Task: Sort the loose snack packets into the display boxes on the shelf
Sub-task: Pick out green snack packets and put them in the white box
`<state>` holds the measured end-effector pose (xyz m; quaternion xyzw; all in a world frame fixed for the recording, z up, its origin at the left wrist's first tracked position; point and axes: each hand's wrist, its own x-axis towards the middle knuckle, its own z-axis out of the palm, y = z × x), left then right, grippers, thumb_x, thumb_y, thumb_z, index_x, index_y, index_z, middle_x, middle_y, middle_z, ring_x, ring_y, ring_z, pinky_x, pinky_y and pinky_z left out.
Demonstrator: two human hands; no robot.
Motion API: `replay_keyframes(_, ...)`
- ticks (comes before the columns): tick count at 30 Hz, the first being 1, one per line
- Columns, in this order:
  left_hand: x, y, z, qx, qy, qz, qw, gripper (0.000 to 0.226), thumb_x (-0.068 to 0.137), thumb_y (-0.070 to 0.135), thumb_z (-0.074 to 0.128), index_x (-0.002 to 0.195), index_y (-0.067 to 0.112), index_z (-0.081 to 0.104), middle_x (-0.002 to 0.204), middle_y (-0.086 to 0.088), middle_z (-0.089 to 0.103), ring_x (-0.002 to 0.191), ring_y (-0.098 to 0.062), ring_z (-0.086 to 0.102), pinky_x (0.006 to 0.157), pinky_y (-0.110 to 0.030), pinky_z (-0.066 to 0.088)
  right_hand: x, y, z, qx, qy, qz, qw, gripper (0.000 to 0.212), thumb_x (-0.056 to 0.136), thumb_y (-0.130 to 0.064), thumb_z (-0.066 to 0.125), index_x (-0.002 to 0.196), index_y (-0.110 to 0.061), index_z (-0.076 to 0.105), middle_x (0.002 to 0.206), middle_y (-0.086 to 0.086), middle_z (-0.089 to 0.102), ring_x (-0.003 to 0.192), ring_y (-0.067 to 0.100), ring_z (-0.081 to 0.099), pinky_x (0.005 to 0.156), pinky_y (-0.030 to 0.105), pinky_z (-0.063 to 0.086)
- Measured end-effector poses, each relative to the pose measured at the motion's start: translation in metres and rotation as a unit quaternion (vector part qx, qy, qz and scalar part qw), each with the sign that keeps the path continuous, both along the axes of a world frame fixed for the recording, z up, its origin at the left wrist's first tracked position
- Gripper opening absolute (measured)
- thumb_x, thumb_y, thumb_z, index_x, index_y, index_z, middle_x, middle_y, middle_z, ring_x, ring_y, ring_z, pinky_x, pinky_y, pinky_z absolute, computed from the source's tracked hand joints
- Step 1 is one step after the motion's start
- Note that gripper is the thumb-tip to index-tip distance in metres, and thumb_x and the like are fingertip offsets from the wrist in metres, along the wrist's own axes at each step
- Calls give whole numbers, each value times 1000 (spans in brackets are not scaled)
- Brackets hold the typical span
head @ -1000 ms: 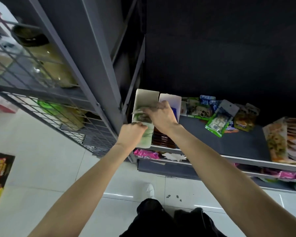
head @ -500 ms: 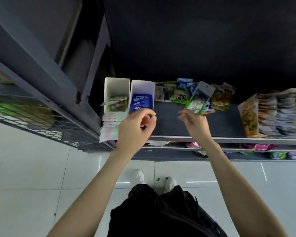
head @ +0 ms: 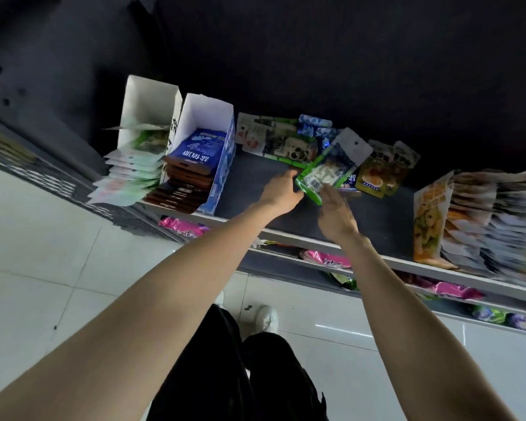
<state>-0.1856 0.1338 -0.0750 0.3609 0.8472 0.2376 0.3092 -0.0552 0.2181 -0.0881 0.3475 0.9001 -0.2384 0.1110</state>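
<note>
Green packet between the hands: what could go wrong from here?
1. The green packet leans on the loose pile behind it; pulling it out may drag neighbours such as the yellow packet off the shelf.
2. Neither the left hand nor the right hand clearly grips it yet, so it could slip.
3. The left box already overflows forward; brushing it may spill packets.

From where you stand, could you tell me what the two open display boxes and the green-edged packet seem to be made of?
Display boxes: apparently thin matte white cardboard, with folded, creased walls. Green-edged packet: probably glossy plastic film, since it glints and has a punched hang hole.
</note>
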Motion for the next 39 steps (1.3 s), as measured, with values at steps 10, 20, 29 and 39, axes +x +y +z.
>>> replay_keyframes(10,24,-10,-8,-9,31,60,998,31,85,35,66,107,15,58,104,-5,68,96,-24,64,73,-31,46,17,-19,30,-162,162,-192,954,50,97,-35,44,142,-18,31,106,3,61,97,25,58,82,34,44)
replay_keyframes(20,40,-127,84,324,317,-50,890,17,76,8,71,89,19,69,85,4,63,68,-11,60,53,-24,51,18,-50,130,-339,357,-349,797,10,87,-16,66,96,-16,61,97,9,69,77,18,69,58,26,56)
replay_keyframes(29,-68,-216,130,211,380,80,897,41,73,-6,61,109,13,67,106,-6,62,95,-21,57,76,-31,51,-62,-101,176,-183,430,-205,860,28,82,-15,68,104,-31,61,101,-6,68,95,10,65,78,41,57)
replay_keyframes(39,-147,-214,127,30,407,-23,913,50,60,4,80,105,21,67,96,2,67,79,-17,66,42,-24,47,-201,-152,181,1,478,-125,869,31,87,-10,62,115,3,60,87,10,70,68,8,60,64,18,47)
